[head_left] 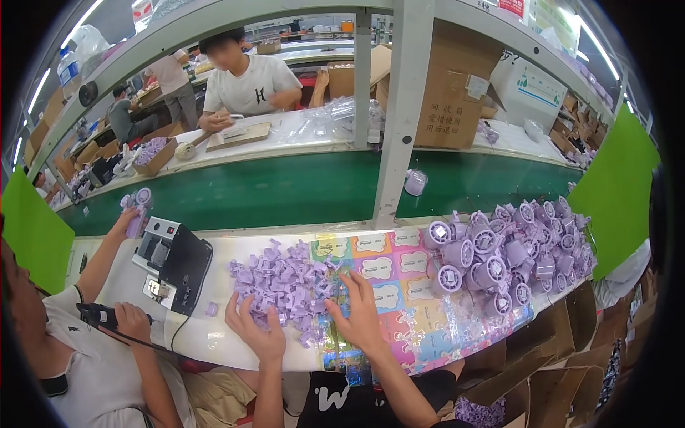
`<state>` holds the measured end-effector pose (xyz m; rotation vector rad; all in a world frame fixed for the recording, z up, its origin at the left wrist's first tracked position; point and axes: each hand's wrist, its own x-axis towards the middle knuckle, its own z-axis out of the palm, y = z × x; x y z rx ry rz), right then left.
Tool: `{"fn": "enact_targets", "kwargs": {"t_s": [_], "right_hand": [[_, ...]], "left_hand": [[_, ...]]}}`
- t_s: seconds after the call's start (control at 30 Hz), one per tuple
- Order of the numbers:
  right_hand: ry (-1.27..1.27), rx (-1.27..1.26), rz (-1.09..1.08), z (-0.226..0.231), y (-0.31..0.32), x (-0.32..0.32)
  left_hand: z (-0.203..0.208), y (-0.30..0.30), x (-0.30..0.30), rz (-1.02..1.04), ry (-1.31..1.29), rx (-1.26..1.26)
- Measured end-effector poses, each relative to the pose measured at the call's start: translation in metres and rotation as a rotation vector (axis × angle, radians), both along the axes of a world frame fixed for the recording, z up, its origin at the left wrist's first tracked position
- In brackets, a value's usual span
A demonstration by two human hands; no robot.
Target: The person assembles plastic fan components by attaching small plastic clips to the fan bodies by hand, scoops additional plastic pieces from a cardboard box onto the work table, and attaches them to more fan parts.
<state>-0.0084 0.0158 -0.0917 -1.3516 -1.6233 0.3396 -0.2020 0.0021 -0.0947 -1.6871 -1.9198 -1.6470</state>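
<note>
A heap of small light-purple plastic parts (282, 282) lies on the white tabletop in front of me. My left hand (258, 335) rests at the heap's near left edge, fingers spread and bent a little over the nearest parts. On the heap's right side is my right hand (360, 317), its fingers stretched apart and its thumb close to the outermost pieces. Neither hand shows a part held in it. Under my right hand lies a sheet of colourful printed cards (414, 324). Farther right stands a big pile of purple round housings with wires (492, 257).
A black boxy machine (168, 264) stands left of the heap. Beside it a co-worker holds a black power tool (107, 316) and a purple part (135, 214). A green conveyor belt (285, 192) runs behind, carrying one purple housing (415, 182). A metal post (399, 114) rises ahead; cardboard boxes (553, 392) stand lower right.
</note>
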Motion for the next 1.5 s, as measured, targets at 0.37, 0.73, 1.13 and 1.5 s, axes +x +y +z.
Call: {"fn": "enact_targets", "kwargs": {"t_s": [0.37, 0.73, 1.13, 1.5], "right_hand": [[-0.111, 0.001, 0.103, -0.001, -0.003, 0.002], [-0.098, -0.002, 0.141, -0.005, -0.001, 0.005], [0.391, -0.121, 0.079, -0.014, -0.002, 0.008], [0.500, -0.007, -0.071, -0.020, 0.004, 0.024]], "left_hand": [[-0.001, -0.001, 0.004, -0.059, 0.181, -0.072], [-0.008, 0.005, 0.003, -0.067, 0.236, -0.065], [-0.009, 0.006, 0.002, -0.089, 0.248, -0.016], [0.084, 0.121, 0.078, -0.533, 0.234, 0.128]]}}
